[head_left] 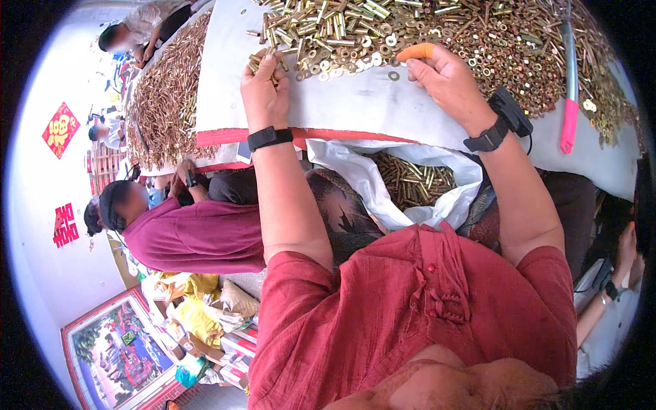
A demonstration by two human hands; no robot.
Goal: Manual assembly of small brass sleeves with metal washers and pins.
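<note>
My left hand [266, 92] is closed around several brass-coloured metal tubes [257, 63], whose ends stick out past its fingers. It is just over the table's near part, left of the washers. My right hand [447, 78] wears an orange finger cot [417, 52] on its index finger. Its fingers are drawn together at the edge of the loose washers [335, 68]; whatever may be between the fingertips is too small to make out. Beyond the washers lies a heap of metal tubes [335, 24]. A pile of nuts [519, 82] spreads to the right of my right hand.
A pink-handled tool [568, 126] lies on the grey tabletop [355, 106] at right. Between my knees a white sack [348, 160] stands open, with metal tubes [410, 181] inside. A person in purple [198, 229] sits at left beside another heap of metal pieces [167, 102].
</note>
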